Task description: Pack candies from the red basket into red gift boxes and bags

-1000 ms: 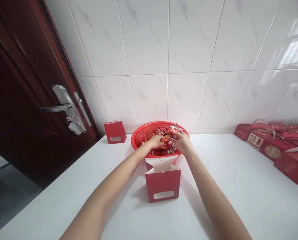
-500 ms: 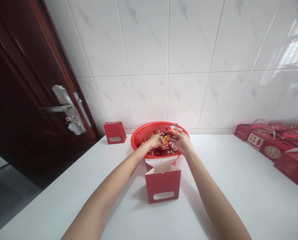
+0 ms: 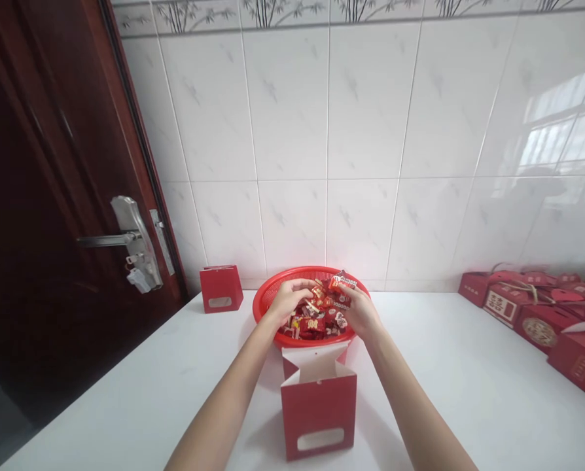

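A red perforated plastic basket [image 3: 267, 307] holds a heap of small wrapped candies [image 3: 317, 325], mostly red with some gold and white print. Over its left part, my left hand [image 3: 288, 302] has its fingers curled at a red and gold wrapped candy. My right hand [image 3: 362, 313], at the basket's right side, grips red wrapped candies [image 3: 342, 281], one with a black-and-white patterned edge; how many is hard to tell. In front of the basket stands a red paper gift box [image 3: 319, 412], its white-lined top open and an oblong window low on its front.
Another red box [image 3: 220, 289] stands at the back left by the tiled wall [image 3: 292, 222]. Several red gift boxes [image 3: 538, 320] crowd the right side of the white table [image 3: 449, 379]. A dark wooden door [image 3: 52, 163] with a metal handle is at left.
The camera has tilted up, so everything sits lower in view. My left hand has risen out of the heap with a candy at its fingers. My right hand keeps hold of its candies.
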`<state>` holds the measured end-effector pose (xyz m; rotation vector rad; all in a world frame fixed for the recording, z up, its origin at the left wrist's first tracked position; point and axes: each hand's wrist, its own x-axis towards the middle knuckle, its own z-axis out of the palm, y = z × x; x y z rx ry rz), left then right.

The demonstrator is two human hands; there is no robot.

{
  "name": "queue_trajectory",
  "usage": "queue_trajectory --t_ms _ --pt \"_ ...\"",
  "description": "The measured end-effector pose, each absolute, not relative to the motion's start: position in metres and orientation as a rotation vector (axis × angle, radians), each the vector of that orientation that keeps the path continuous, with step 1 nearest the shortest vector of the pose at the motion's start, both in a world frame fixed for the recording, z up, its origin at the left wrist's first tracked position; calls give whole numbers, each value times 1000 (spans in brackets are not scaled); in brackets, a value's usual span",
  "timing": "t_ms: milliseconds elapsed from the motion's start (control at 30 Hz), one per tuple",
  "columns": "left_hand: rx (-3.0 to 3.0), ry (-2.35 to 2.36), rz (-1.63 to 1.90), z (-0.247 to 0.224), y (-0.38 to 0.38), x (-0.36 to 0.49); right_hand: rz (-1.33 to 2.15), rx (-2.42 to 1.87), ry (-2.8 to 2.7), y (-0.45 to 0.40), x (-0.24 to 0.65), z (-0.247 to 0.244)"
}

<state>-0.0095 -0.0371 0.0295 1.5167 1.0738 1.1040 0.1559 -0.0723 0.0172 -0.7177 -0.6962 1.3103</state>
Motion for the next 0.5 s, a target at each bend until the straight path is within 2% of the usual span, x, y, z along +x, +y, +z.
queue_trajectory --t_ms 500 --pt "1387 816 1318 49 -65 -33 1367 -677 -960 -98 160 44"
